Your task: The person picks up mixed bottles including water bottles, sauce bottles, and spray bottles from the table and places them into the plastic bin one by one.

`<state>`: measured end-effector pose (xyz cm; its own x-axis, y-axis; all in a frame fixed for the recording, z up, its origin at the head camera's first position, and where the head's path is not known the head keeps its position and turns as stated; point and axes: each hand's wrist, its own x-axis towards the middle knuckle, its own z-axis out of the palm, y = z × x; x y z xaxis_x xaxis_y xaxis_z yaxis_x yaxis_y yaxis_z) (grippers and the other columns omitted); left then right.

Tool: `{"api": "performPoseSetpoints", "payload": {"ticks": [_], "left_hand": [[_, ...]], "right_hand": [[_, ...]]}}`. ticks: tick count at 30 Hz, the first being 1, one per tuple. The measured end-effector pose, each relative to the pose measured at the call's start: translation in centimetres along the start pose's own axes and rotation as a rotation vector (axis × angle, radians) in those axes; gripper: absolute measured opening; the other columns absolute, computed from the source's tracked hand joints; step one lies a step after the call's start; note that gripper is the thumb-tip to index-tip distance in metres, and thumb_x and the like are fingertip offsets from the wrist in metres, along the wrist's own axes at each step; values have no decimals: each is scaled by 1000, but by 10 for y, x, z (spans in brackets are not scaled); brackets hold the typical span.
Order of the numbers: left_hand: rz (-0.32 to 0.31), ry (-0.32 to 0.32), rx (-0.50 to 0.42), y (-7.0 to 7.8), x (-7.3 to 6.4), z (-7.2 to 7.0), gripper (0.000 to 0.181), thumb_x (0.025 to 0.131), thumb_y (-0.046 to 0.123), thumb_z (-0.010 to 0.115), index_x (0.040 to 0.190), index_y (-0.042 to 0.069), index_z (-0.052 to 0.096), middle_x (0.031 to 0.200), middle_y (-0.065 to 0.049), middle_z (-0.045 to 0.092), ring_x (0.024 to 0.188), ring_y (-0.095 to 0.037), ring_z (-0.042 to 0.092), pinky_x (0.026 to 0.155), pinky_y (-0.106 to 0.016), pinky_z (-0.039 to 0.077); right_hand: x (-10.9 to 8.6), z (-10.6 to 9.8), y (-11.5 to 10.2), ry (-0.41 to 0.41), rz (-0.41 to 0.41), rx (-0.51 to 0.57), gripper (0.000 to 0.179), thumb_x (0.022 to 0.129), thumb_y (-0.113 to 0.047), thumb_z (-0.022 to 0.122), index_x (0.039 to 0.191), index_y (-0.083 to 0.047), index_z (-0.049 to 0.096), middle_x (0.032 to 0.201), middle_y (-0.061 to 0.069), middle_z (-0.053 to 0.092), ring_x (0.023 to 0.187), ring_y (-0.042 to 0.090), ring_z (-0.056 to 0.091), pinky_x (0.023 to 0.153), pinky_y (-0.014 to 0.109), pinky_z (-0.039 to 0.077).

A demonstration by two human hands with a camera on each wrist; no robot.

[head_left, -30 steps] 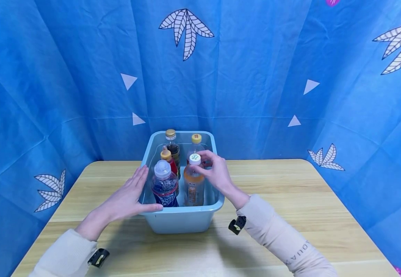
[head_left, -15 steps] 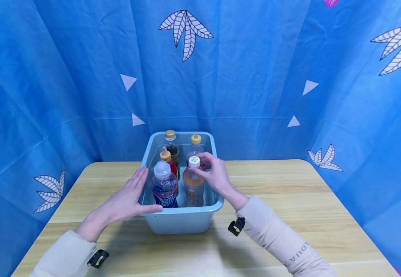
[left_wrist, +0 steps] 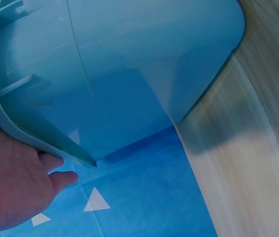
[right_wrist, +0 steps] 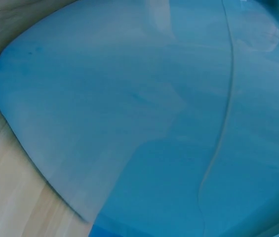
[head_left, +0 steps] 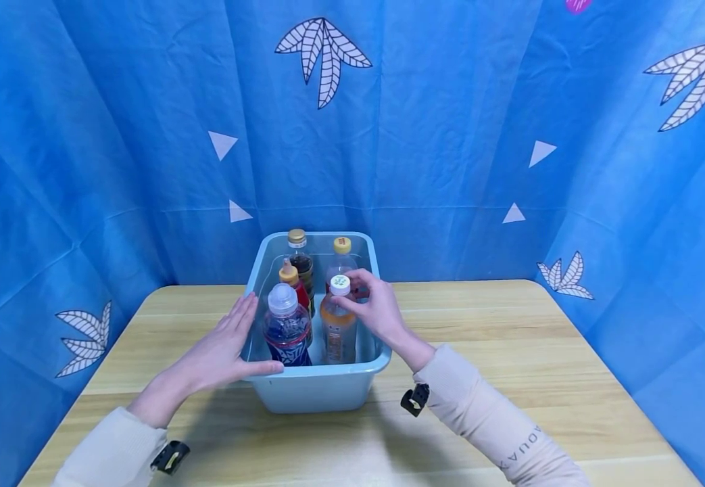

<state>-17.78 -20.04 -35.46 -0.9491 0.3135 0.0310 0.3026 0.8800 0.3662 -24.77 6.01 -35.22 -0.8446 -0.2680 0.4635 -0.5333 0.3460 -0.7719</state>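
A light blue plastic tub (head_left: 312,392) stands on the table with several bottles upright inside. My left hand (head_left: 221,352) rests on its near left corner, fingers straight along the left rim and thumb on the front rim. In the left wrist view, that hand (left_wrist: 20,182) lies against the tub's rim. My right hand (head_left: 382,311) reaches over the right rim and pinches the white cap of an orange drink bottle (head_left: 338,335) at the tub's front right. Left of it stands a dark blue bottle (head_left: 287,335) with a clear domed cap. The right wrist view shows the tub's outer wall (right_wrist: 104,98).
Behind the front bottles stand a red squeeze bottle (head_left: 289,276) with a yellow nozzle cap, a dark sauce bottle (head_left: 299,260) with a gold cap, and a yellow-capped bottle (head_left: 341,253). The wooden table (head_left: 480,325) meets a blue patterned curtain (head_left: 437,169) at its back and sides.
The right hand and the orange drink bottle have sunk very slightly into the tub. Otherwise, only a small shift of the whole head view shows; the left hand keeps its place on the rim.
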Motion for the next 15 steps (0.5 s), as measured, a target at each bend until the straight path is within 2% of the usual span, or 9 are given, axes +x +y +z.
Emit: {"api": "performPoseSetpoints", "payload": {"ticks": [9,15], "left_hand": [[1,2,0,2,0,-1,113,67,67,57,142,4,2,147,-16,0,133,-34,1,101,-55,14],[5,2,-6,2,0,-2,113,67,67,58,142,5,1,147,-16,0,133,-34,1,101,-56,14]], "right_hand": [[1,-1,1,-3,3,-15,34,75,-19,70,105,-10,58,96,3,63,85,17,58,74,40,50],[2,-2,1,-16,-7,-37,35,75,-20,71,106,-10,58,95,1,63,83,14,58,72,31,51]]}}
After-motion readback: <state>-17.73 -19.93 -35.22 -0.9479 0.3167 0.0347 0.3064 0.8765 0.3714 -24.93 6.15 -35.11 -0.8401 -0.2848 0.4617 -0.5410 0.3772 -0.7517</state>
